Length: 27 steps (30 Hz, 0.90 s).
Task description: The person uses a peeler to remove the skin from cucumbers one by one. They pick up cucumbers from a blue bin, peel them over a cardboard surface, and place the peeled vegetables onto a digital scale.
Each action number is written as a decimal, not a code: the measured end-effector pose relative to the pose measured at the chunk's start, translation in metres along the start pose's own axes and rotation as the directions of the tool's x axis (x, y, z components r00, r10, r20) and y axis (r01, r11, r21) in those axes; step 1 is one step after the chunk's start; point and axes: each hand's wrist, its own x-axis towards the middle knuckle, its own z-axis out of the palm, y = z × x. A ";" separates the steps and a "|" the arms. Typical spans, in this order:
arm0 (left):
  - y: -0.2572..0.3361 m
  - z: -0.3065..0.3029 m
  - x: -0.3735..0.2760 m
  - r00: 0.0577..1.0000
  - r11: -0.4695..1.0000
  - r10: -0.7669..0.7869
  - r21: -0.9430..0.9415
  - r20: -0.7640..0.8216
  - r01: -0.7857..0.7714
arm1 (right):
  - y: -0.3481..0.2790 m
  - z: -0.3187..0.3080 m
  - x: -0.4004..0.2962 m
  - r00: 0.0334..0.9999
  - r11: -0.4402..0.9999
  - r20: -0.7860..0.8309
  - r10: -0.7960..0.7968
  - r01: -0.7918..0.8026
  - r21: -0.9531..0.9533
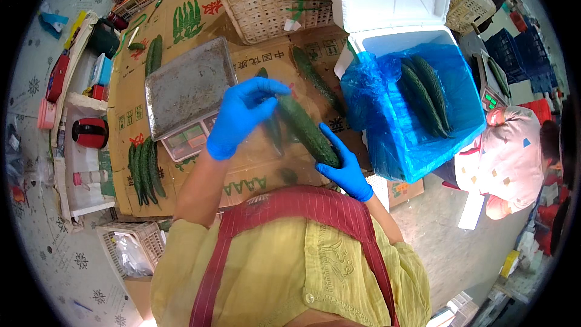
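A long, bumpy green cucumber (305, 129) slants above the cardboard-covered table, held between both of my hands. My left hand (247, 111), in a blue glove, pinches its upper end with thumb and fingers; slight blur softens this spot. Around the lower end curls my right hand (347, 170), also blue-gloved. Beneath them lies another cucumber (273, 134), partly hidden by my left hand. One more cucumber (317, 79) rests on the cardboard farther back. To the right, a white foam box (404, 36) lined with a blue plastic bag (386, 145) contains two cucumbers (424, 93).
A weighing scale with a metal pan (193, 86) stands left of my hands. Several cucumbers (146, 170) lie near the table's left edge. A plastic crate (277, 0) stands at the back. On the right, a person in a pink top (504, 163) is beside another scale (492, 77).
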 end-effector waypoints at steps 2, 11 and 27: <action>0.006 0.005 -0.002 1.000 1.000 0.007 0.006 -0.017 -0.007 | 0.000 0.001 -0.002 1.000 1.000 -0.014 -0.004 0.004 -0.023; 0.000 0.009 -0.010 0.997 0.998 0.023 0.056 -0.079 -0.018 | 0.004 0.003 -0.007 0.994 0.977 -0.093 -0.063 0.042 -0.211; -0.073 0.022 0.010 0.993 0.905 -0.115 0.408 -0.029 0.117 | 0.024 0.000 -0.005 0.987 0.994 -0.123 -0.105 0.107 0.012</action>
